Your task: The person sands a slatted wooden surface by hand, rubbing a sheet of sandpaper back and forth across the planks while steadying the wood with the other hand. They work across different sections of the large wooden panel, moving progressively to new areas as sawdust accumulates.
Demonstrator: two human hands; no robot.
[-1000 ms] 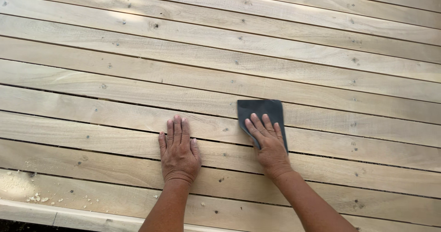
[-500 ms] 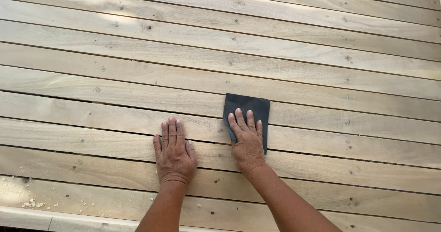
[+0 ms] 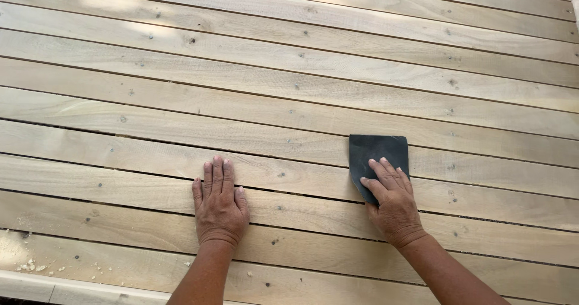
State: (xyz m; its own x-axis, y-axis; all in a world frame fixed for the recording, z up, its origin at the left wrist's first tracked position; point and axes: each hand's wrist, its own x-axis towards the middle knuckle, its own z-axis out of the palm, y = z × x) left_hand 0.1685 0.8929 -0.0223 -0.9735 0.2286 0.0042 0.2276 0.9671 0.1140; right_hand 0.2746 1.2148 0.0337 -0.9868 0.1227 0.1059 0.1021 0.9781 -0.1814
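Your right hand [image 3: 395, 205] is down flat on the dark sanding sheet [image 3: 377, 154], fingers spread and pressing on its lower half — nothing curled around it, just the open palm and fingertips bearing down. The sheet lies on the pale wooden planks [image 3: 289, 100], its upper edge reaching up onto the board above the one your knuckles sit over, and its top part shows clear beyond your fingertips.

Your left hand [image 3: 218, 205] is well apart from it, off to the left, palm flat on bare wood, fingers straight and close together, thumb tucked alongside. It has hold of nothing — it simply rests on the boards, spanning the dark gap between two of them.

The planks run across the view at a slight slant, with small knots dotted here and there and narrow dark seams between them. Down at the lower left corner there's a scatter of pale sawdust and crumbs [image 3: 27, 263] on the nearest board, beside a lighter edge strip [image 3: 72, 288] along the bottom. Both forearms come in from the bottom of the view.
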